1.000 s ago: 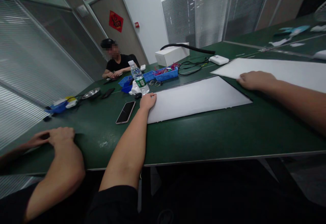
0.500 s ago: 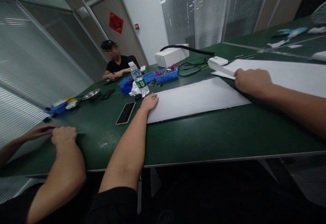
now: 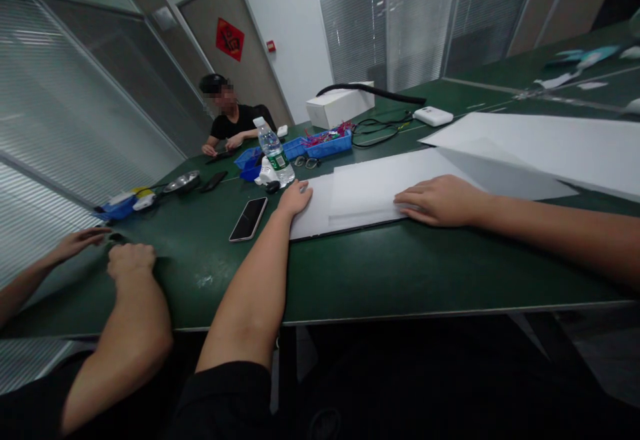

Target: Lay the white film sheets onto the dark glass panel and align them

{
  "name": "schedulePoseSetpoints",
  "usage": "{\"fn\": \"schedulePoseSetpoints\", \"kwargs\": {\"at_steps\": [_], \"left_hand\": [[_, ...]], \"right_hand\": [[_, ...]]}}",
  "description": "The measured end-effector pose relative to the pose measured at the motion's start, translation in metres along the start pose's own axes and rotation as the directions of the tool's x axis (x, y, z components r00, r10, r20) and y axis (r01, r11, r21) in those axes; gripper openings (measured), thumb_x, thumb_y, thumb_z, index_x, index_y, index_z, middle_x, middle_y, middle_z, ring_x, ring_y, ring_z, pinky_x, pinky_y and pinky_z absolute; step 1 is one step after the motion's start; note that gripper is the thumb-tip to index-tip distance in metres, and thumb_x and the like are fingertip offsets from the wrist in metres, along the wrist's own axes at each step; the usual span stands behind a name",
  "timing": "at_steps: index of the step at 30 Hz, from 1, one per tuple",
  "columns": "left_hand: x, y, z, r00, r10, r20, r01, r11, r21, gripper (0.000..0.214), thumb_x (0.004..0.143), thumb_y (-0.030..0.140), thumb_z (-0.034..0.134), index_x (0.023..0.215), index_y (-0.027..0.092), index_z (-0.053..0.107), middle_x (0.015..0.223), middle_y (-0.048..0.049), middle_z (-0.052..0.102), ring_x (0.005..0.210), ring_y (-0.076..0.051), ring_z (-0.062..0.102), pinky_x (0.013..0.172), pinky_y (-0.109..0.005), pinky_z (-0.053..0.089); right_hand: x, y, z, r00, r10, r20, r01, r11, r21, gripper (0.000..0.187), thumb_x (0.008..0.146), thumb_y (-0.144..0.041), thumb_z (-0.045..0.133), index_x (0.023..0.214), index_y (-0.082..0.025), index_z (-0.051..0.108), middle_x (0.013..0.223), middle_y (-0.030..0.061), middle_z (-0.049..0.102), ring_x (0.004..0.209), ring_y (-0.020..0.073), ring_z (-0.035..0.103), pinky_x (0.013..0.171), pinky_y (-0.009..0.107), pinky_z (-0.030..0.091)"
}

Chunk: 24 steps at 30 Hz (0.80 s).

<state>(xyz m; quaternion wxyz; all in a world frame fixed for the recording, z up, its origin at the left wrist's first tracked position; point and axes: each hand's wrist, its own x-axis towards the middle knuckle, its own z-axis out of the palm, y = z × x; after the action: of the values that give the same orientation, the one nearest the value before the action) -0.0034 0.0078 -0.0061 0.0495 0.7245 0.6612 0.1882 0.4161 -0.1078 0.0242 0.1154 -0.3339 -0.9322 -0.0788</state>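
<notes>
Pressing down on the folded white sheet (image 3: 365,190) | your left hand (image 3: 296,198): flat, fingers together, on its left edge | your right hand (image 3: 440,201): palm down, fingers together, on top | green table (image 3: 400,273)

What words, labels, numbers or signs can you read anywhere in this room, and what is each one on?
On the red diamond hanging on the wall: one dark character, too blurred to read.
On the water bottle: a green label, print too small to read.
On the small red box on the wall: nothing legible.
On the white sheets, phone and white box: no writing shows.
</notes>
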Motion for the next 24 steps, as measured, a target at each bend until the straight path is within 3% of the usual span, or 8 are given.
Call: {"fn": "schedulePoseSetpoints", "kwargs": {"at_steps": [2,4,8,10,12,15,20,24], "left_hand": [[0.001,-0.001,0.0,1.0,0.0,0.005,0.0,1.0,0.001,0.056,0.098,0.046,0.052,0.147,0.022,0.061,0.161,-0.0082,0.049,0.15,-0.027,0.045,0.123,-0.037,0.034],[0.001,-0.002,0.0,1.0,0.0,0.007,0.0,1.0,0.002,0.056,0.098,0.047,0.052,0.147,0.022,0.061,0.162,-0.0087,0.048,0.15,-0.028,0.045,0.123,-0.038,0.035],[0.003,-0.004,0.001,1.0,0.009,0.009,-0.009,1.0,0.0,0.057,0.098,0.048,0.052,0.147,0.021,0.061,0.164,-0.0101,0.046,0.151,-0.03,0.044,0.123,-0.039,0.034],[0.004,-0.006,0.002,1.0,0.015,0.009,-0.015,1.0,-0.003,0.058,0.098,0.049,0.052,0.148,0.02,0.06,0.164,-0.0103,0.045,0.151,-0.03,0.044,0.124,-0.039,0.033],[0.005,-0.006,0.003,1.0,0.02,0.008,-0.02,1.0,-0.006,0.058,0.098,0.049,0.051,0.148,0.02,0.06,0.163,-0.0106,0.047,0.151,-0.03,0.043,0.124,-0.039,0.033],[0.005,-0.007,0.003,1.0,0.027,0.009,-0.026,1.0,-0.012,0.058,0.098,0.049,0.051,0.147,0.02,0.06,0.161,-0.0106,0.049,0.151,-0.029,0.044,0.124,-0.039,0.033],[0.006,-0.007,0.004,0.999,0.032,0.014,-0.032,0.999,-0.025,0.056,0.101,0.051,0.048,0.146,0.021,0.061,0.158,-0.0082,0.054,0.15,-0.029,0.044,0.124,-0.037,0.032],[0.006,-0.007,0.005,0.999,0.033,0.021,-0.033,0.999,-0.034,0.059,0.101,0.056,0.047,0.145,0.021,0.062,0.157,-0.0087,0.054,0.151,-0.03,0.044,0.124,-0.038,0.032]], "right_hand": [[-0.001,0.009,-0.003,0.999,0.037,-0.004,-0.037,0.999,-0.022,0.056,0.101,-0.062,0.034,0.132,-0.028,0.067,0.13,0.0062,0.069,0.106,0.0257,0.067,0.087,0.039,0.05],[-0.002,0.023,-0.006,0.981,0.193,-0.002,-0.193,0.979,-0.062,0.063,0.1,-0.067,0.032,0.137,-0.028,0.064,0.135,0.0064,0.066,0.115,0.028,0.064,0.092,0.041,0.049],[-0.01,0.056,-0.01,0.832,0.555,-0.018,-0.552,0.824,-0.127,0.071,0.099,-0.069,0.028,0.136,-0.02,0.065,0.131,0.0162,0.066,0.113,0.0348,0.061,0.088,0.046,0.047],[-0.015,0.071,-0.009,0.773,0.635,0.0,-0.629,0.765,-0.141,0.07,0.098,-0.067,0.031,0.129,-0.016,0.069,0.122,0.0211,0.068,0.102,0.0349,0.062,0.084,0.048,0.046],[-0.019,0.082,-0.007,0.745,0.666,0.033,-0.656,0.741,-0.145,0.067,0.097,-0.066,0.035,0.123,-0.017,0.072,0.116,0.0214,0.069,0.094,0.0317,0.061,0.082,0.046,0.045],[-0.02,0.088,-0.003,0.767,0.637,0.078,-0.625,0.769,-0.135,0.066,0.097,-0.066,0.036,0.123,-0.018,0.073,0.116,0.0194,0.07,0.093,0.0291,0.06,0.08,0.044,0.045],[-0.014,0.077,0.001,0.874,0.472,0.117,-0.467,0.882,-0.07,0.071,0.099,-0.07,0.029,0.13,-0.021,0.07,0.126,0.0133,0.069,0.107,0.0296,0.061,0.089,0.044,0.047],[-0.011,0.066,0.005,0.921,0.377,0.096,-0.38,0.925,0.009,0.074,0.098,-0.072,0.03,0.146,-0.024,0.06,0.13,0.0115,0.068,0.114,0.0299,0.062,0.098,0.047,0.048]]}}
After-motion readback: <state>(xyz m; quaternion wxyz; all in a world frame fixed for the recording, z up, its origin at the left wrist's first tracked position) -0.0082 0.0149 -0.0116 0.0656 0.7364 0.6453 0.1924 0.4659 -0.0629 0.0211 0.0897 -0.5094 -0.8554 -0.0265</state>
